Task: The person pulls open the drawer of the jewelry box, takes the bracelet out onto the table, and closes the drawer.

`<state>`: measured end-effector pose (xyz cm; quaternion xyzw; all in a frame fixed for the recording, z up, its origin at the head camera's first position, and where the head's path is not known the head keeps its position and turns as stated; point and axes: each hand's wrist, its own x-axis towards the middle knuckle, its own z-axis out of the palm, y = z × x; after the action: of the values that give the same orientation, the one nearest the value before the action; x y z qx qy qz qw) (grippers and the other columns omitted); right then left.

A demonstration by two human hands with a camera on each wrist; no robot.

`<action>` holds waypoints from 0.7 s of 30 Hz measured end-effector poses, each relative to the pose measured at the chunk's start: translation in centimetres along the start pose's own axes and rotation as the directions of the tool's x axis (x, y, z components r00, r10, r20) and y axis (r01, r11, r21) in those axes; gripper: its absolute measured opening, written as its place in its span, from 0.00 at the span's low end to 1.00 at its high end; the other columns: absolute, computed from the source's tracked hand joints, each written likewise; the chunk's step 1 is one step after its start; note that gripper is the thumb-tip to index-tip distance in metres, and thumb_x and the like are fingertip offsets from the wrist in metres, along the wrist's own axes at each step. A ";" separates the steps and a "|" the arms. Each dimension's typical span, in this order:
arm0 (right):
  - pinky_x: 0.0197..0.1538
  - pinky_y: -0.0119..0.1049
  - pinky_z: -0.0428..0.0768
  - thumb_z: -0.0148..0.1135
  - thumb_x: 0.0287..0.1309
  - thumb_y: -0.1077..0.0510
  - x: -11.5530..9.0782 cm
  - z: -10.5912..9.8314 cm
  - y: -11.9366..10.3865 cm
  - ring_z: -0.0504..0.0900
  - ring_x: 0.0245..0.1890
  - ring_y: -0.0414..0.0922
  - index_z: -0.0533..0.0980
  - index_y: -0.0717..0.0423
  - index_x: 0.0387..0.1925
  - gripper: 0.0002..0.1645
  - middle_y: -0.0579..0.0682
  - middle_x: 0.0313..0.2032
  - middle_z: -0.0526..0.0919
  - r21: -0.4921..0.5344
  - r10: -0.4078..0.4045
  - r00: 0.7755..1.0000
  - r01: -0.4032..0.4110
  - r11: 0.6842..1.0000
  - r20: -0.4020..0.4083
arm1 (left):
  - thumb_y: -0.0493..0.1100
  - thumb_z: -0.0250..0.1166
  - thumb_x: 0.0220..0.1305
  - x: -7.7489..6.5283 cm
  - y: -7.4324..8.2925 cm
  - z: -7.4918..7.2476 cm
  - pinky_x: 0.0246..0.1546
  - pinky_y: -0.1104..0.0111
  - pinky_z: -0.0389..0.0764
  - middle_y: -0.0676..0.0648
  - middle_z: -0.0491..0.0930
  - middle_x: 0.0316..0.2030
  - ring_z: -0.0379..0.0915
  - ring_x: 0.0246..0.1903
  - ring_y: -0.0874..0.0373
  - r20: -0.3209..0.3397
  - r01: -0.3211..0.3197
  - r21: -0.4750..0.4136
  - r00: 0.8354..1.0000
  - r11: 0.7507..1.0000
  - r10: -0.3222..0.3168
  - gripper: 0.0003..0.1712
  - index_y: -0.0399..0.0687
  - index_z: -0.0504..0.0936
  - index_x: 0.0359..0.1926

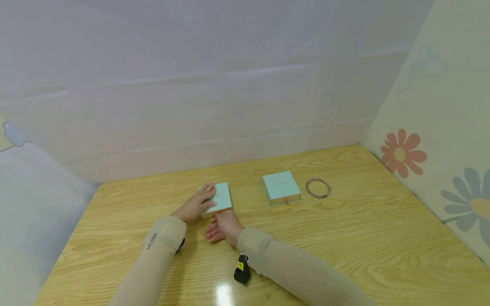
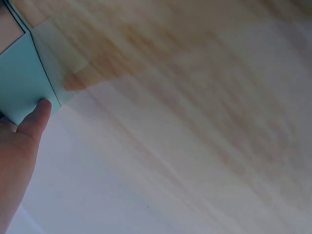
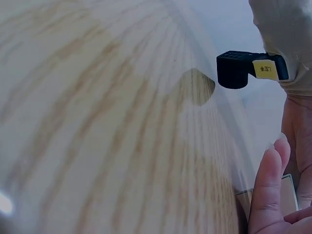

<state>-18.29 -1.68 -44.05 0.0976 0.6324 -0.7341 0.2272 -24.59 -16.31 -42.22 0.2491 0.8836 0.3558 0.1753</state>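
Carrying everything: one wooden desk point(image 1: 363, 238). Left hand point(image 1: 197, 205): nearer, laid over the left blue box point(image 1: 223, 195), fingers spread, nothing gripped. Right hand point(image 1: 226, 227): placed at its near side, fingers loosely bent; a pinch cannot be told, thumb contact being hidden. Box: set toward the desk's far edge, left of middle; roughly square, no long axis discerned, lid partly covered.

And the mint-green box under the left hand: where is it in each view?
Head: mint-green box, left of centre, below the middle.
Left wrist: the box, upper-left edge, cut off.
Right wrist: the box, lower-right corner, partly behind the right hand.
Shared landmark: the left hand.
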 end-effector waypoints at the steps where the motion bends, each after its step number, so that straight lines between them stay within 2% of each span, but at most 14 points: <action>1: 0.23 0.36 0.83 0.35 0.73 0.67 0.0 0.0 0.0 0.81 0.18 0.44 0.70 0.71 0.40 0.15 0.63 0.27 0.83 -0.002 -0.002 1.000 0.002 1.000 -0.002 | 0.42 0.53 0.75 0.0 0.0 0.0 0.70 0.46 0.35 0.38 0.39 0.75 0.25 0.74 0.44 -0.001 0.001 0.002 1.000 1.000 -0.001 0.35 0.32 0.50 0.73; 8: 0.20 0.36 0.82 0.35 0.73 0.67 0.2 0.1 -0.1 0.81 0.16 0.43 0.70 0.71 0.39 0.15 0.62 0.25 0.82 -0.011 -0.018 1.000 0.018 1.000 -0.017 | 0.43 0.52 0.75 0.2 -0.2 0.0 0.70 0.46 0.34 0.38 0.39 0.75 0.24 0.74 0.43 0.005 0.002 -0.014 1.000 1.000 -0.002 0.35 0.32 0.49 0.73; 16: 0.20 0.35 0.82 0.36 0.74 0.67 0.5 0.0 0.0 0.80 0.15 0.43 0.70 0.71 0.38 0.15 0.58 0.22 0.81 -0.004 -0.005 1.000 0.005 1.000 -0.002 | 0.43 0.52 0.76 0.3 -0.3 0.0 0.70 0.45 0.34 0.37 0.40 0.75 0.25 0.74 0.42 -0.010 -0.009 -0.015 1.000 1.000 0.009 0.35 0.30 0.50 0.73; 21: 0.19 0.34 0.81 0.36 0.74 0.66 0.5 -0.1 0.0 0.79 0.15 0.42 0.70 0.70 0.39 0.15 0.56 0.21 0.79 -0.007 0.007 1.000 -0.007 1.000 0.005 | 0.42 0.52 0.75 0.2 -0.1 0.1 0.70 0.46 0.35 0.38 0.40 0.75 0.25 0.74 0.43 -0.012 0.005 -0.016 1.000 1.000 -0.005 0.34 0.31 0.50 0.73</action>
<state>-18.74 -1.67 -44.25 0.0973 0.6339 -0.7315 0.2316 -24.72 -16.23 -42.39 0.2434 0.8822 0.3640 0.1729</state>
